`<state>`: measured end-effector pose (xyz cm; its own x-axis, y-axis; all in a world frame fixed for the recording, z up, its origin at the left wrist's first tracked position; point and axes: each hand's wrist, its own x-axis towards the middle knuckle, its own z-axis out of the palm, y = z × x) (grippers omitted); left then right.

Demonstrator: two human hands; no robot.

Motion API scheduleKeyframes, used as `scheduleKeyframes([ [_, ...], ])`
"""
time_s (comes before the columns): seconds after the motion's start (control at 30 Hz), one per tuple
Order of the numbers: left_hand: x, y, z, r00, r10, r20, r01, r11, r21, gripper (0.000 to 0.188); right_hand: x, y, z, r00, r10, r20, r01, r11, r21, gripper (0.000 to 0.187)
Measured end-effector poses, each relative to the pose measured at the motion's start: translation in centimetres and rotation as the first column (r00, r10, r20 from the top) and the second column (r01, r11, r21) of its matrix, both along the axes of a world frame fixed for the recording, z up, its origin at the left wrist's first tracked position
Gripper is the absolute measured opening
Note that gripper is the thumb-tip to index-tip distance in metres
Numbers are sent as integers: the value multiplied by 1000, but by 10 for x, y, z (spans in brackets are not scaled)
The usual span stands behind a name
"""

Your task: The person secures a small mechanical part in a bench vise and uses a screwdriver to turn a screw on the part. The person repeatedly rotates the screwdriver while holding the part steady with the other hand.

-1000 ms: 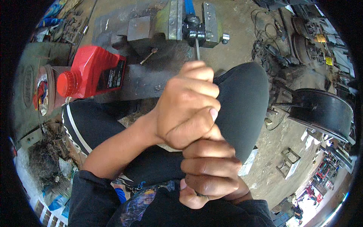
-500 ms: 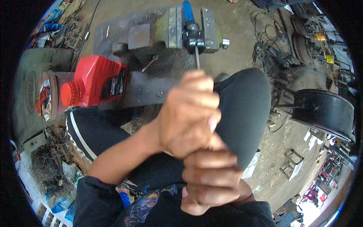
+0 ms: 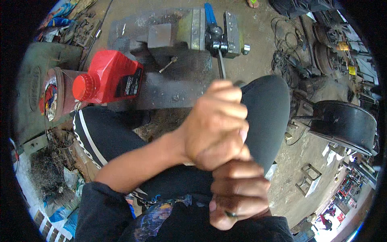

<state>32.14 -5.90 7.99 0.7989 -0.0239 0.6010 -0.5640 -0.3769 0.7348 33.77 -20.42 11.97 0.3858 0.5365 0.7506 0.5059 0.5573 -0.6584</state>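
Note:
Both my hands are closed, one behind the other, along a grey metal bar (image 3: 221, 66). My left hand (image 3: 215, 125) wraps it on the far side; my right hand (image 3: 240, 191) is closed nearer my body, pressed up against the left. Whatever part of the bar lies inside the fists is hidden. The bar's far end meets a black rounded metal part (image 3: 217, 35), which sits between the jaws of a bench vise (image 3: 196, 30). A blue piece (image 3: 210, 14) sticks out beyond that black part.
A red plastic jug (image 3: 111, 76) stands at the left beside a clear tub (image 3: 60, 92). A small metal tool (image 3: 168, 64) lies near the vise. To the right are a black wheel rim (image 3: 344, 123), tangled cables (image 3: 284, 52) and a small metal frame (image 3: 308, 179).
The view has shifted, so the vise and jug appear further right. My hands have moved slightly right and toward me with the bar, which slants a little more. Both grips stay closed.

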Motion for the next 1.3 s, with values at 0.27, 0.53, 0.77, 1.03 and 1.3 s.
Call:
scheduleKeyframes([
  [0.27, 0, 0, 3, 998, 37, -47, -40, 998, -47, 31, 1, -1, -1, 996, 49, -73, -55, 995, -86, 23],
  [0.53, -4, -1, -4, 993, 68, -101, -72, 997, -40, 34, -1, 1, -3, 996, 21, -85, -26, 998, -55, 21],
  [0.77, 1, -1, -1, 974, 124, -188, -145, 984, -102, 37, 5, 6, -2, 988, -5, -153, -8, 996, -90, 19],
  [1.03, -5, -3, -10, 968, 137, -208, -153, 986, -62, 44, 3, 2, -8, 994, 30, -102, -40, 995, -90, 23],
  [1.3, 4, -2, -10, 980, 134, -145, -150, 984, -101, 36, 11, 3, -11, 995, 58, -86, -62, 997, -40, 22],
])
